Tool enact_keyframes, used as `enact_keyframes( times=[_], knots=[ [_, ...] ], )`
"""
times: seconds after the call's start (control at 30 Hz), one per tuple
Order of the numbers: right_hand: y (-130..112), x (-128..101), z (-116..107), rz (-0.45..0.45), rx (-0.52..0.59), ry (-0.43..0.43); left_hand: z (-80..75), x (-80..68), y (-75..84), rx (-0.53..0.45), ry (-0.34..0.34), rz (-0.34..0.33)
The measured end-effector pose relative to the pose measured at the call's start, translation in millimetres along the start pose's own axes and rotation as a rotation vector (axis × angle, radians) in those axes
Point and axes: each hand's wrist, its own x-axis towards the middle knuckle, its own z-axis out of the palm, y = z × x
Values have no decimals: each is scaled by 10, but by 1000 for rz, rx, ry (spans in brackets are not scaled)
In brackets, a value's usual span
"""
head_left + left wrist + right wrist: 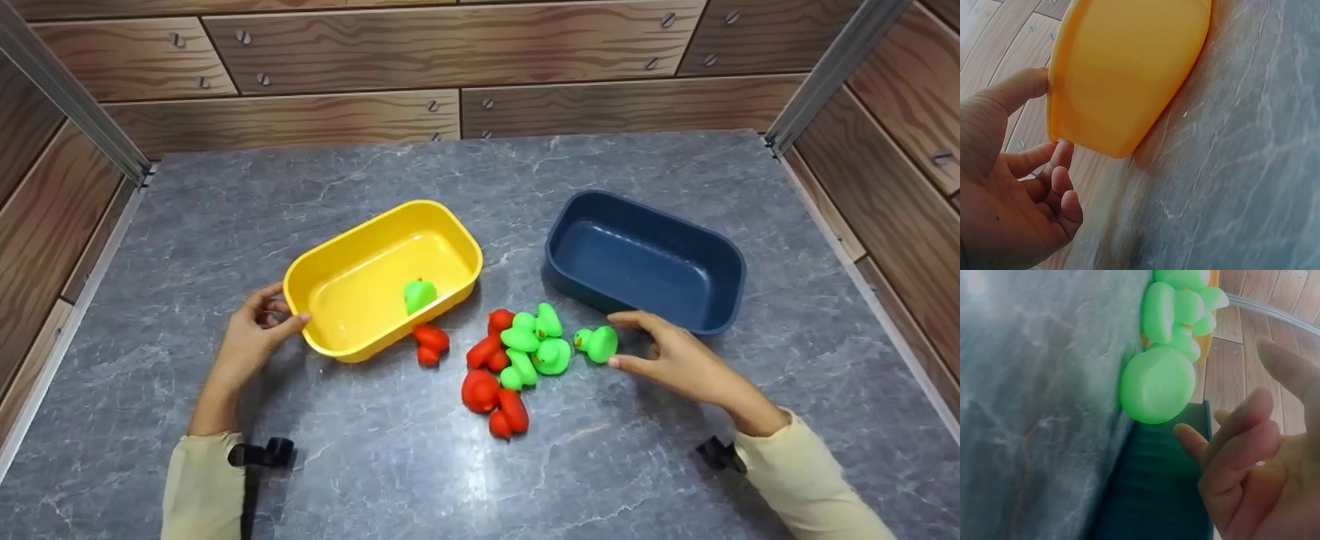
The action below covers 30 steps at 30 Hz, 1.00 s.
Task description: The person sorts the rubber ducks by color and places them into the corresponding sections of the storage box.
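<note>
Your grey marbled desk [375, 465] sat boxed in by wood-grain panels [450, 45] on three sides, with bare surface open behind the tubs and in front of the toys. No writing could be read anywhere.

Taking the yellow tub [352, 330] as landmark: the dark blue tub [720, 300] stood to its right, apart from it, rims not touching. One green duck [420, 294] lay inside the yellow tub. A cluster of red and green ducks [510, 360] lay just off its near right corner.

Your left hand [251, 341] rested at the tub's left end, thumb touching the rim, fingers loosely curled, gripping nothing.

Your right hand [671, 356] lay relaxed and released beside the loose green duck [598, 343], right of the cluster, fingers around but not closed on it.
</note>
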Motion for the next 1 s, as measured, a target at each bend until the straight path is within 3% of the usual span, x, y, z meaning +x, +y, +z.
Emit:
enact_keyframes(
  times=[0.4,0.63,1.0],
  knots=[
    [99,98,63,16,-31,-54,24,15,-17,-23,-3,6],
    [113,167,82,112,16,-90,27,29,1,-31,-4,16],
    [81,207,158,147,-55,-43,20,25,-30,-28,0,27]
  ],
)
